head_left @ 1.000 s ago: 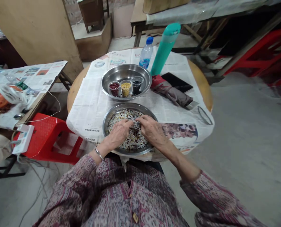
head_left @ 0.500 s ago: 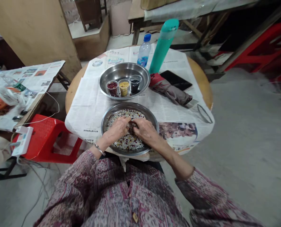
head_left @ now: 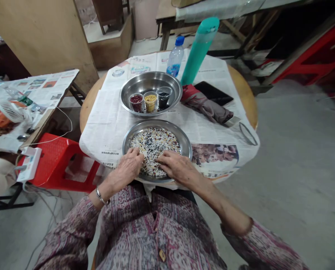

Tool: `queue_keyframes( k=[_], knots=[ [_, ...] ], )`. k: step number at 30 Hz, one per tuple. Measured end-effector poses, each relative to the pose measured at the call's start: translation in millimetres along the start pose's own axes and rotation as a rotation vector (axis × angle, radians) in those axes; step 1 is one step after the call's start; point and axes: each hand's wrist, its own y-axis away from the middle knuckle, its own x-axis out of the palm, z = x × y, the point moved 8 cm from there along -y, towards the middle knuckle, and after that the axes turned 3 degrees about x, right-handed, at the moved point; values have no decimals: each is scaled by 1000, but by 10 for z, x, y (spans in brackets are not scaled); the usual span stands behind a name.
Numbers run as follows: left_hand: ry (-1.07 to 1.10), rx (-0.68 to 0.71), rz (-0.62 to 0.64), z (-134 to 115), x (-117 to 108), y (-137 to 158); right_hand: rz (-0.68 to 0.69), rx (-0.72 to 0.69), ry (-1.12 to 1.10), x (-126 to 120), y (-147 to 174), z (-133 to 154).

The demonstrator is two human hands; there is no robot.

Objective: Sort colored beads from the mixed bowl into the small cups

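Observation:
A shallow metal bowl (head_left: 186,144) near the table's front edge holds mixed white, black, red and yellow grains (head_left: 153,144), spread out with a darker patch in the middle. My left hand (head_left: 130,165) is at the bowl's left front, over the rim, with its fingers curled together against the grains. At the right front, my right hand (head_left: 176,167) dips bent fingertips and thumb into the mix. Whatever either hand pinches is too small or hidden to name. Behind stands a second metal bowl (head_left: 133,82) with plastic cups of red beans (head_left: 136,103), yellow grains (head_left: 150,102) and black beans (head_left: 163,98).
On the newspaper-covered round table (head_left: 100,127) stand a clear bottle (head_left: 175,58) and a teal bottle (head_left: 199,50). A folded umbrella (head_left: 205,105) lies beside a black tablet (head_left: 214,93). Left are a red stool (head_left: 52,161) and a power strip (head_left: 29,164).
My hands were together over the bowl's middle; they have drawn apart and toward me, left hand to the left front, right hand to the right front. The grains between them are uncovered.

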Motion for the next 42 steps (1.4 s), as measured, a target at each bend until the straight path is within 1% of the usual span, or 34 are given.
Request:
queue_keyframes(
  k=[3, 5, 6, 8, 10, 12, 14, 16, 18, 20, 21, 23, 26, 28, 30, 32, 34, 37, 39, 42],
  knots=[
    [-22, -127, -90, 163, -22, -159, -146, 81, 48, -71, 13, -97],
    [15, -179, -135, 242, -20, -276, -310, 113, 24, -155, 59, -142],
    [49, -177, -146, 253, -8, -329, -401, 124, -4, -192, 94, -163],
    [140, -117, -166, 205, 15, -405, -566, 133, -87, -235, 174, -206],
    [233, -19, -181, 91, 31, -426, -695, 133, -177, -240, 246, -247],
    [297, 77, -159, -55, 58, -406, -785, 136, -241, -225, 296, -276],
    [326, 163, -110, -214, 91, -380, -846, 142, -275, -211, 329, -286],
    [304, 255, -70, -375, 112, -378, -884, 149, -291, -205, 349, -283],
    [209, 341, -56, -510, 126, -423, -918, 152, -299, -213, 369, -278],
    [85, 397, -62, -585, 137, -514, -941, 150, -301, -220, 382, -275],
    [30, 399, -69, -587, 138, -575, -947, 149, -299, -222, 386, -274],
    [-48, 357, -87, -525, 118, -698, -945, 153, -286, -216, 383, -277],
    [-107, 221, -115, -311, 43, -789, -940, 160, -266, -203, 377, -279],
    [-110, 119, -134, -136, -18, -734, -938, 156, -258, -200, 374, -273],
    [-79, 30, -129, 21, -52, -593, -935, 152, -254, -202, 370, -265],
    [-9, 3, -97, 89, -50, -413, -931, 149, -258, -208, 365, -259],
    [88, 53, -35, 31, -15, -254, -930, 148, -265, -217, 364, -255],
    [199, 161, 45, -187, 48, -159, -927, 152, -265, -218, 364, -255],
    [204, 197, 63, -317, 86, -224, -923, 157, -263, -206, 365, -262],
    [124, 222, 28, -429, 110, -455, -929, 158, -266, -189, 375, -275]
  ],
)
